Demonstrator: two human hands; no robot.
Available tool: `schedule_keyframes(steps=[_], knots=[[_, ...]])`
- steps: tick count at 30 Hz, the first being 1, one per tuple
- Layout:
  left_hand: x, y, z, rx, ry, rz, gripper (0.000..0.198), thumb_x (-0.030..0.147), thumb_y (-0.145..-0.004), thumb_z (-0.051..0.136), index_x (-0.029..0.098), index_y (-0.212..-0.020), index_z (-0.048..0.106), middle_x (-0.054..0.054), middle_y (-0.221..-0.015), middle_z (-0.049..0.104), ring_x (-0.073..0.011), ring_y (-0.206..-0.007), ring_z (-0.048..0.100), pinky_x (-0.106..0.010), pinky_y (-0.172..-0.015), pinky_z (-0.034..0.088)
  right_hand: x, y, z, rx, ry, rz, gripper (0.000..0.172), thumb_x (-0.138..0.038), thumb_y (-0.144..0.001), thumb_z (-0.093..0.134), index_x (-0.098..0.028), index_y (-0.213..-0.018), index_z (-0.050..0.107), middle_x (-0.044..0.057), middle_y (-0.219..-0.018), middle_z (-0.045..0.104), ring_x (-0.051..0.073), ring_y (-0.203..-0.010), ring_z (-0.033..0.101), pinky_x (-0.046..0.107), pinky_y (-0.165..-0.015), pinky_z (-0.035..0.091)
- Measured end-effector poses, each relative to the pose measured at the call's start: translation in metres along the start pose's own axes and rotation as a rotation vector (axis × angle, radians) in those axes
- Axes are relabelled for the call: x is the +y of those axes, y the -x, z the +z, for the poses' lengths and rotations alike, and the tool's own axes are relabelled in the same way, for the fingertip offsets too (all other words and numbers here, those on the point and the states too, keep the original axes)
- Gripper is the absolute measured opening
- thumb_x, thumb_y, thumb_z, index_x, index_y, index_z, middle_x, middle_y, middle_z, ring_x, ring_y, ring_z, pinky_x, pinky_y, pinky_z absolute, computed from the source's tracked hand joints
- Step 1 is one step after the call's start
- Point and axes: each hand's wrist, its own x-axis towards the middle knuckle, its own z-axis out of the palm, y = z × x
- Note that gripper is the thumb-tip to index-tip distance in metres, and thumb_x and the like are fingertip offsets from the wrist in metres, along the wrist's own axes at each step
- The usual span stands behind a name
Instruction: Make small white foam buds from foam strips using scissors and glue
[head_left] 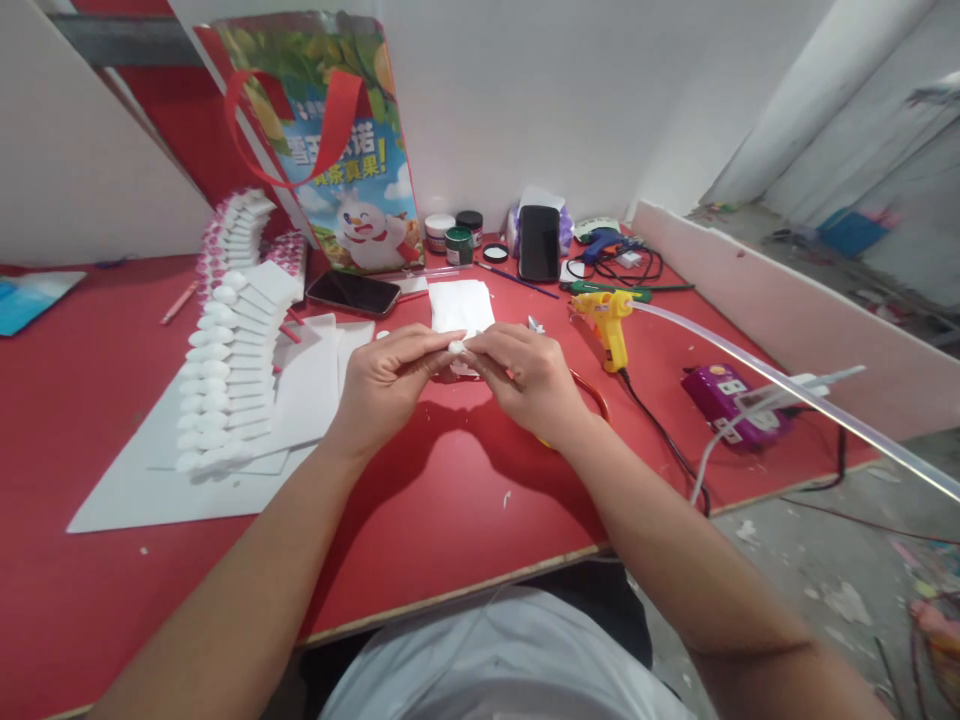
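My left hand (390,380) and my right hand (525,375) meet over the middle of the red table, fingertips pinched together. Between them is a small white piece (456,347), mostly hidden by the fingers, so its kind is unclear. Just behind the fingers lies a stack of white sheets (460,305). To the left, a curved row of white sticks with rounded, puffy white tips (214,370) rests on white boards (135,480). Partly covered by my right hand is something with orange-red loops (598,392).
A yellow glue gun (609,318) with a long clear glue stick (795,390) lies at the right, near a purple power block (731,400). Phones (355,292) (539,245), paint jars (459,245) and a colourful bag (345,150) stand or lie at the back.
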Motion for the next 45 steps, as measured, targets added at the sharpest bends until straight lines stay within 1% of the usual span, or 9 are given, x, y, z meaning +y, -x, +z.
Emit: schedule_keyframes(steps=[4, 11, 17, 26, 29, 32, 37, 41, 45], knots=[[0.001, 0.002, 0.004, 0.025, -0.124, 0.044, 0.017, 0.026, -0.097, 0.067, 0.021, -0.103, 0.081, -0.004, -0.088, 0.077, -0.0157, -0.076, 0.072, -0.027, -0.073, 0.058, -0.002, 0.000, 0.002, 0.003, -0.028, 0.047, 0.022, -0.025, -0.103, 0.055, -0.018, -0.087, 0.068, 0.006, -0.082, 0.069, 0.015, -0.075, 0.061, 0.028, -0.073, 0.045], [0.001, 0.008, 0.016, 0.151, -0.419, 0.200, 0.020, 0.021, -0.102, 0.057, 0.017, -0.104, 0.077, -0.007, -0.090, 0.077, -0.0166, -0.080, 0.071, -0.027, -0.077, 0.056, -0.014, -0.001, 0.009, 0.038, -0.233, 0.356, 0.016, -0.023, -0.096, 0.061, -0.018, -0.085, 0.071, 0.004, -0.081, 0.076, 0.015, -0.075, 0.071, 0.025, -0.070, 0.051], [-0.008, 0.007, 0.016, 0.129, -0.604, 0.251, 0.024, 0.024, -0.103, 0.052, 0.015, -0.108, 0.074, -0.011, -0.099, 0.079, -0.0211, -0.089, 0.073, -0.031, -0.082, 0.056, -0.010, -0.005, 0.011, 0.018, -0.298, 0.576, 0.022, -0.032, -0.094, 0.066, -0.016, -0.080, 0.071, 0.000, -0.064, 0.071, 0.012, -0.058, 0.064, 0.024, -0.060, 0.045], [-0.010, 0.013, 0.021, 0.102, -0.665, 0.228, 0.033, 0.027, -0.104, 0.049, 0.014, -0.122, 0.074, -0.014, -0.104, 0.081, -0.0228, -0.094, 0.076, -0.032, -0.083, 0.058, -0.006, -0.002, 0.013, 0.017, -0.346, 0.505, 0.033, -0.047, -0.095, 0.065, -0.015, -0.089, 0.072, 0.004, -0.076, 0.075, 0.014, -0.064, 0.063, 0.026, -0.062, 0.047], [-0.007, 0.012, 0.021, 0.089, -0.494, 0.178, 0.031, 0.026, -0.104, 0.053, 0.016, -0.123, 0.075, -0.013, -0.110, 0.080, -0.0218, -0.096, 0.077, -0.033, -0.086, 0.059, -0.005, -0.002, 0.009, 0.019, -0.357, 0.499, 0.038, -0.051, -0.094, 0.066, -0.015, -0.086, 0.072, 0.002, -0.072, 0.072, 0.011, -0.058, 0.057, 0.025, -0.058, 0.043], [-0.005, 0.009, 0.016, 0.093, -0.260, 0.068, 0.025, 0.028, -0.100, 0.062, 0.020, -0.117, 0.079, -0.010, -0.114, 0.080, -0.0213, -0.099, 0.076, -0.033, -0.090, 0.059, -0.006, -0.002, 0.005, 0.015, -0.305, 0.472, 0.032, -0.044, -0.096, 0.066, -0.015, -0.083, 0.071, 0.000, -0.069, 0.070, 0.009, -0.053, 0.048, 0.024, -0.054, 0.037], [-0.005, 0.003, 0.006, 0.049, -0.061, -0.078, 0.021, 0.033, -0.094, 0.071, 0.023, -0.109, 0.082, -0.006, -0.108, 0.082, -0.0218, -0.099, 0.076, -0.033, -0.089, 0.060, -0.008, -0.001, 0.003, -0.016, -0.368, 0.356, 0.024, -0.036, -0.099, 0.063, -0.015, -0.090, 0.070, 0.002, -0.079, 0.072, 0.011, -0.064, 0.059, 0.024, -0.063, 0.046], [-0.004, 0.003, 0.004, 0.029, -0.072, -0.036, 0.023, 0.036, -0.095, 0.070, 0.024, -0.111, 0.082, -0.006, -0.112, 0.081, -0.0227, -0.101, 0.076, -0.034, -0.090, 0.060, -0.008, -0.001, 0.002, -0.011, -0.413, 0.340, 0.028, -0.043, -0.097, 0.065, -0.017, -0.093, 0.071, 0.003, -0.083, 0.074, 0.012, -0.069, 0.063, 0.026, -0.067, 0.052], [0.000, 0.005, 0.007, 0.076, -0.150, 0.045, 0.020, 0.033, -0.097, 0.067, 0.024, -0.108, 0.081, -0.005, -0.107, 0.082, -0.0202, -0.094, 0.076, -0.030, -0.086, 0.059, -0.011, -0.004, 0.001, 0.011, -0.511, 0.421, 0.038, -0.054, -0.092, 0.069, -0.017, -0.087, 0.072, 0.001, -0.074, 0.073, 0.012, -0.063, 0.063, 0.026, -0.063, 0.054]])
